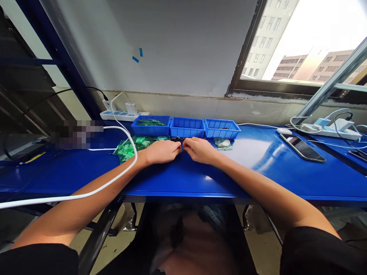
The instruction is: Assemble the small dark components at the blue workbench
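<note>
Both hands meet over the blue table, just in front of the middle blue bin (187, 128). My left hand (163, 151) is closed, its fingertips pinched together near a small dark piece too small to name. Close beside it, my right hand (199, 150) is closed too, thumb and finger pressed together. What the fingers hold is mostly hidden. Small black parts (176, 139) lie behind the hands. Green plastic packets (140, 143) spread out left of my left hand, and a small clear bag (223, 144) sits to the right of my right hand.
The left bin (150, 130) contains green packets; the right bin (222, 133) has a few dark bits. A white cable (114, 179) crosses over my left forearm. A phone (302, 147) and a power strip (332, 130) are at the right; another strip (120, 115) stands at the wall.
</note>
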`<action>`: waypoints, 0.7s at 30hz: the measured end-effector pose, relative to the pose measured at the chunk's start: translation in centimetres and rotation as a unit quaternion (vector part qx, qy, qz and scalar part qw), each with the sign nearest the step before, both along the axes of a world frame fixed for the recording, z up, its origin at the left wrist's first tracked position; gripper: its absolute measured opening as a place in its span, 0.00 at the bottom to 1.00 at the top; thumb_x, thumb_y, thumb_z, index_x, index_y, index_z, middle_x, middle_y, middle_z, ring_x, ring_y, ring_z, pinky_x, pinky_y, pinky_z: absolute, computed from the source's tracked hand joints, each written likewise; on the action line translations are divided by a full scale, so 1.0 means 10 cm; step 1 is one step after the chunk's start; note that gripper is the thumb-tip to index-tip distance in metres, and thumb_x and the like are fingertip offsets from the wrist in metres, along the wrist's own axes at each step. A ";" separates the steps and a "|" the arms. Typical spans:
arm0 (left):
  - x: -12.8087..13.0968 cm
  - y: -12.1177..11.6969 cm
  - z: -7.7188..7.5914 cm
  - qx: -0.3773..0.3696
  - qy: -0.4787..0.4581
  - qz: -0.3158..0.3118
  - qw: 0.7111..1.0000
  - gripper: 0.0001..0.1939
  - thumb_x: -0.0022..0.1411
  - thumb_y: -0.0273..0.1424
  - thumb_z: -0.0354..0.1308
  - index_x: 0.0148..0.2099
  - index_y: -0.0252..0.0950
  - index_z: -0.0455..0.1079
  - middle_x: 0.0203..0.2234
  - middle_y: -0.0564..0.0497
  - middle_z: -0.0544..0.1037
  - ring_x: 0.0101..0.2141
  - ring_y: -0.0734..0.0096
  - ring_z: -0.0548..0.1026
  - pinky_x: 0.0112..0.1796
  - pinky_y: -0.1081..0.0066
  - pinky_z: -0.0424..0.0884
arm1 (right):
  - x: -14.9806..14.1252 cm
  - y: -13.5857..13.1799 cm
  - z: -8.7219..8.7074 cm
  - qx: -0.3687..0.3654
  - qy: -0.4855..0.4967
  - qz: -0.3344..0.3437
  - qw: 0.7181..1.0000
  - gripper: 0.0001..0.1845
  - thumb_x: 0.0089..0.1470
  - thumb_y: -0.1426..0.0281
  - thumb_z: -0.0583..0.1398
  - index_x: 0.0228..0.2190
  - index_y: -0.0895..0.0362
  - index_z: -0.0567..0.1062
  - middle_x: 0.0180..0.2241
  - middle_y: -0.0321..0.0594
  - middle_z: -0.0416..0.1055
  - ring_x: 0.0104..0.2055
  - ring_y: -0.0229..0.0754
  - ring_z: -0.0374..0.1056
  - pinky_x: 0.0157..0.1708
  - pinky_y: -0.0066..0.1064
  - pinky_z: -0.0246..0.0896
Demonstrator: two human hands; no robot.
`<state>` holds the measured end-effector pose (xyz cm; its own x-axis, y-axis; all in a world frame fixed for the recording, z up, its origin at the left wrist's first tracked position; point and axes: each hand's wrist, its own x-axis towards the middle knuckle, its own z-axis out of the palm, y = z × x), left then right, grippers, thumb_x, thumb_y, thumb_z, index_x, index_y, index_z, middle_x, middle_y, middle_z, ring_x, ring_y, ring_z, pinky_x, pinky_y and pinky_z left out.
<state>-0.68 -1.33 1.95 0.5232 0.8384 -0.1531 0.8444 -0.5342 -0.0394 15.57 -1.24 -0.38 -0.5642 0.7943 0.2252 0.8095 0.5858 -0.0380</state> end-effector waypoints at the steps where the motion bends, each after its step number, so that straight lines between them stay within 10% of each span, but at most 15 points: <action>1: 0.00 0.00 0.00 0.002 0.002 0.001 1.000 0.18 0.65 0.37 0.35 0.41 0.38 0.65 0.42 0.45 0.76 0.42 0.57 0.74 0.40 0.63 0.69 | 0.00 0.00 0.00 -0.001 0.001 0.000 1.000 0.10 0.57 0.74 0.50 0.37 0.59 0.70 0.36 0.43 0.72 0.41 0.41 0.67 0.36 0.28 0.55; 21: -0.01 0.01 0.00 -0.004 0.001 0.005 1.000 0.19 0.64 0.41 0.37 0.43 0.38 0.65 0.41 0.46 0.76 0.42 0.59 0.74 0.41 0.64 0.69 | -0.01 -0.01 0.02 -0.001 -0.002 0.003 1.000 0.10 0.57 0.74 0.50 0.36 0.59 0.70 0.36 0.43 0.72 0.40 0.41 0.67 0.36 0.28 0.54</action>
